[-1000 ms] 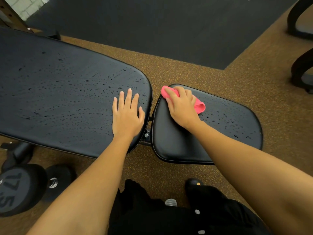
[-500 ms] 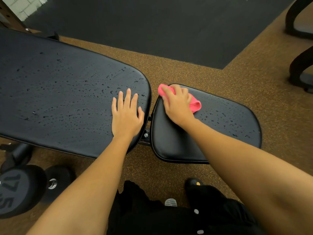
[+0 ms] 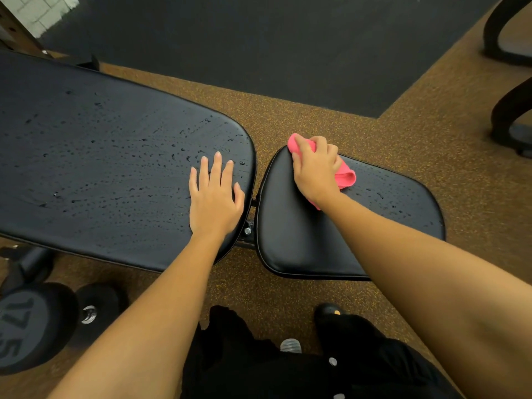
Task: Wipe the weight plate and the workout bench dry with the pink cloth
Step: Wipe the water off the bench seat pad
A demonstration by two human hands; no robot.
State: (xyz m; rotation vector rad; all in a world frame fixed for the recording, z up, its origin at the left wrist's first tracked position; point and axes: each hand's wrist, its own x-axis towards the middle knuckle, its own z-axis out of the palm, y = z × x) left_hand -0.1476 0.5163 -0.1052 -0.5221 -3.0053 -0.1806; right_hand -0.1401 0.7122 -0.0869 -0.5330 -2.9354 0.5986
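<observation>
Two hands on a wet black bench.
Right hand (image 3: 315, 171) clutches the bunched pink cloth (image 3: 344, 175) against the small seat pad (image 3: 302, 240); left hand (image 3: 214, 197) lies flat, fingers spread, on the long back pad (image 3: 100, 168), beaded with water drops.

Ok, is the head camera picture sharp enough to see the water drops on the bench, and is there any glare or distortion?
Head view: sharp; droplets read clearly on the long back pad and on the seat pad beyond the pink cloth. Soft sheen, no harsh glare. Wide-angle distortion bows the pad edges and swells both forearms. The dumbbell at the lower-left corner is dim.
</observation>
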